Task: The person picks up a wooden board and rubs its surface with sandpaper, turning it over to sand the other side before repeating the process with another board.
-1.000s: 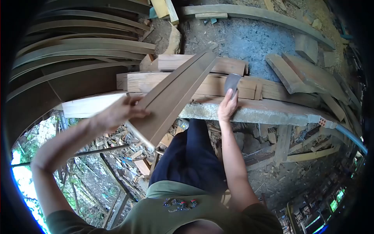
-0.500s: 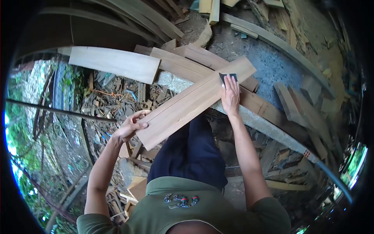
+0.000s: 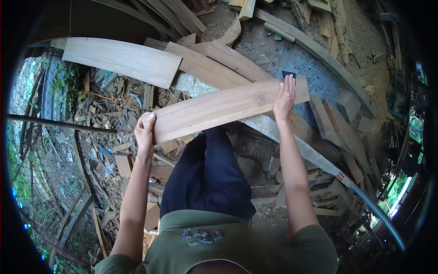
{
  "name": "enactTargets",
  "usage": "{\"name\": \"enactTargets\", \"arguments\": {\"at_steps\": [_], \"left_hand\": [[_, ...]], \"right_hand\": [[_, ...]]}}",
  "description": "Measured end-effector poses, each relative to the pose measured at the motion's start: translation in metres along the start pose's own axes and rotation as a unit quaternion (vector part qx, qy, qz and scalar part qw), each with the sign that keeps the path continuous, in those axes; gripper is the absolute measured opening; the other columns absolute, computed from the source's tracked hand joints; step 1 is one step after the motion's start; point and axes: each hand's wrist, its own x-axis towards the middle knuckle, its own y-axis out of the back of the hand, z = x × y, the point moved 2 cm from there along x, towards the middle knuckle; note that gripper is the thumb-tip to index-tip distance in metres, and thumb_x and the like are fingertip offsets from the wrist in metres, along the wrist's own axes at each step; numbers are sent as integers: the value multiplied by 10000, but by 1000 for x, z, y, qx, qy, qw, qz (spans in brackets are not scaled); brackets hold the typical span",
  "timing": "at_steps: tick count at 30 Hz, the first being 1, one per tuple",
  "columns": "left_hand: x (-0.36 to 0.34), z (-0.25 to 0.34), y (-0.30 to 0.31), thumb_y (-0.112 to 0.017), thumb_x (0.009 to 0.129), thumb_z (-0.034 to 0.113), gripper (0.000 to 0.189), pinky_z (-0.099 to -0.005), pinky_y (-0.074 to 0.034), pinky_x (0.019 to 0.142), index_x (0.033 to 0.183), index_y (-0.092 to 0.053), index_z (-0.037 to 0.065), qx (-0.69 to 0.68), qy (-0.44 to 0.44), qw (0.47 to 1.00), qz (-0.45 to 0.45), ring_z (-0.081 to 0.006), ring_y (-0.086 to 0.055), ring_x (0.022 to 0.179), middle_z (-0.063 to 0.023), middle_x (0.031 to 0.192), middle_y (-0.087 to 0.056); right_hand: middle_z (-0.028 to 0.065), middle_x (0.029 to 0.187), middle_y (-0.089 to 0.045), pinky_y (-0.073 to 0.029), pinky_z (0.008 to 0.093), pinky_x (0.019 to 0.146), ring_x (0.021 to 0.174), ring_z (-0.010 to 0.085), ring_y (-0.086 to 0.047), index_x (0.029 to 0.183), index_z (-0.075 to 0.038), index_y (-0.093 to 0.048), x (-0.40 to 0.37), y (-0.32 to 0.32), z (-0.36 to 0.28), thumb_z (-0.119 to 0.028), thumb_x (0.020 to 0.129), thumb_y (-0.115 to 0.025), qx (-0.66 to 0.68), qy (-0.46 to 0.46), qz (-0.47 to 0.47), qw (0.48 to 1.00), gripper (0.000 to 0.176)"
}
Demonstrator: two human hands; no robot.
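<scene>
A long wooden board [image 3: 210, 109] lies across in front of me, tilted up slightly to the right, above my legs. My left hand [image 3: 145, 131] grips its left end, thumb on top and the other fingers partly hidden. Near the right end, my right hand [image 3: 285, 98] rests on the board with its fingers stretched forward. Under those fingertips is a dark piece of sandpaper [image 3: 288, 73], sticking out past the board's far edge. A dark knot shows in the wood left of my right hand.
A pale wide board [image 3: 121, 59] lies at the upper left. More planks [image 3: 237, 61] rest beyond the held board on a concrete beam [image 3: 315, 153]. A blue pipe [image 3: 376, 205] extends at lower right. Wood scraps [image 3: 114, 109] litter the ground, and a thin rod [image 3: 64, 123] crosses the left.
The board has turned to lie more level, its left end raised and its right end lower. My left hand has moved up with it; my right hand and the sandpaper have shifted right.
</scene>
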Motion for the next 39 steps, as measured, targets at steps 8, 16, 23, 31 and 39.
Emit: {"name": "enactTargets", "arguments": {"at_steps": [8, 16, 23, 31, 39], "left_hand": [[17, -14, -2, -605, 937, 379, 403, -267, -452, 825, 1070, -600, -1, 163, -44, 985, 14, -108, -558, 878, -59, 987, -640], [19, -25, 1, -532, 967, 416, 447, -265, -450, 857, 1123, -591, 2, 46, 23, 996, -71, -101, -566, 930, -55, 1049, -627], [25, -26, 6, -489, 970, 457, 513, -299, -408, 976, 1238, -516, 20, 4, 83, 990, -115, -137, -546, 1081, -69, 1200, -574], [9, -10, -8, -567, 910, 478, 522, -323, -425, 940, 1207, -548, 49, -49, 116, 989, -73, -163, -569, 1044, -81, 1159, -598], [11, -17, -2, -559, 909, 471, 539, -315, -412, 963, 1249, -522, 54, -80, 142, 983, -81, -173, -567, 1076, -83, 1204, -592]], "right_hand": [[236, 1324, -513, -326, 462, 1100, 1264, 339, -485, 1279, 39, -521, -54, 10, -90, 3, 880, -468, 87, 118, -73, 987, 404], [230, 1409, -437, -248, 441, 1142, 1339, 340, -389, 1310, 51, -493, -19, 11, 0, -79, 922, -488, -14, -90, 80, 993, 409], [199, 1389, -471, -279, 450, 1129, 1340, 332, -391, 1315, -3, -507, -24, 13, 10, -18, 905, -465, -52, 84, -16, 995, 413], [209, 1385, -472, -327, 427, 1103, 1307, 332, -431, 1311, 15, -513, -43, 26, -34, -24, 920, -467, 12, 15, -5, 1000, 395], [206, 1446, -398, -247, 439, 1145, 1362, 338, -351, 1319, 63, -476, -19, 41, 76, -159, 1008, -349, -24, -134, 62, 989, 403]]}}
